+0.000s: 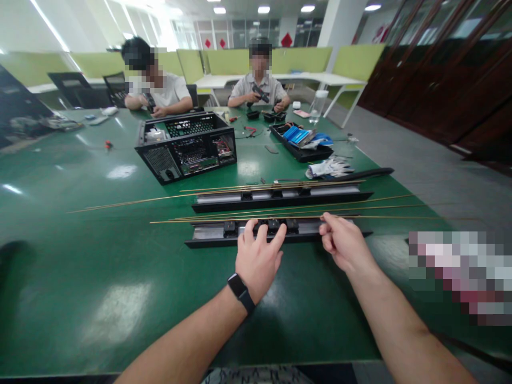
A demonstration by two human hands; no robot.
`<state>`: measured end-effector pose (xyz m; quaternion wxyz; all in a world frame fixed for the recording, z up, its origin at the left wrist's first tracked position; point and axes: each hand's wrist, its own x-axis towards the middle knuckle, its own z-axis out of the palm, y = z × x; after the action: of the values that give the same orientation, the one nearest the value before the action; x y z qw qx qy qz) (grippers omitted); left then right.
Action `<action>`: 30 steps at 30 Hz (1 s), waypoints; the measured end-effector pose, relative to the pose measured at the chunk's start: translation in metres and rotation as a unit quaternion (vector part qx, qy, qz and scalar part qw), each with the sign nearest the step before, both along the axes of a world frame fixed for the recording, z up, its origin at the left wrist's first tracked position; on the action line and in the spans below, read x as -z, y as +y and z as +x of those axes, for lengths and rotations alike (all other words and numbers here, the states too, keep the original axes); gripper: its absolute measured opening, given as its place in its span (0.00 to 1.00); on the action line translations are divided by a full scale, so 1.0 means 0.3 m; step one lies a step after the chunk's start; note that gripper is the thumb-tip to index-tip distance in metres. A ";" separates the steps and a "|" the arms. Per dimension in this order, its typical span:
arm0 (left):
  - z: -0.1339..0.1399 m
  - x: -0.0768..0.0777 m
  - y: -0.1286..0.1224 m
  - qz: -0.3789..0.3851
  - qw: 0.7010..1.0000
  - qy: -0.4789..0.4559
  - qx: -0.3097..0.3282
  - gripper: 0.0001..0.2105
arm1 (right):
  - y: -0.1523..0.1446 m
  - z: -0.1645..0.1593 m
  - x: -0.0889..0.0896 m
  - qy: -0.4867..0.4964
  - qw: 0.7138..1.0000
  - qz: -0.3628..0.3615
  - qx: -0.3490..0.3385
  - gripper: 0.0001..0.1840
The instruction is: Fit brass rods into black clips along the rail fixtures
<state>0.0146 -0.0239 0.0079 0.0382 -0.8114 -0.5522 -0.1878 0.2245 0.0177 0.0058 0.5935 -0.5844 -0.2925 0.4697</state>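
Note:
My left hand (260, 261), with a dark watch on the wrist, rests its spread fingers on small black blocks (273, 225) in the nearer black-edged rail (208, 242). Another black block (229, 228) sits in that rail left of the fingers. Toward the rail's right end, my right hand (344, 240) is closed in a pinch at a thin brass-coloured rod (384, 217). Several such rods run lengthwise above the nearer rail. Behind it lies a second rail (336, 197) with black blocks in it and more thin rods (132, 202) over it, extending left.
An open black computer case (186, 152) stands behind the rails to the left. Farther right are a black tray (304, 153) with blue items, white gloves (330, 167) and a clear bottle (319, 106). Two people sit across the green table (72, 266), each holding dark parts.

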 end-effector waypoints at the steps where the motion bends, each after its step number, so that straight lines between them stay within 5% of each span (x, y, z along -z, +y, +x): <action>1: 0.001 0.001 0.000 0.002 1.000 0.001 -0.001 0.31 | -0.001 -0.001 -0.001 0.000 1.000 0.000 0.001 0.15; 30: 0.004 0.013 0.001 0.012 1.000 0.006 -0.009 0.31 | 0.005 0.010 0.012 -0.002 1.000 0.006 -0.004 0.17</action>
<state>0.0158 -0.0235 0.0039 0.0534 -0.8070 -0.5569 -0.1890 0.2275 0.0193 0.0022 0.5946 -0.5807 -0.2983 0.4693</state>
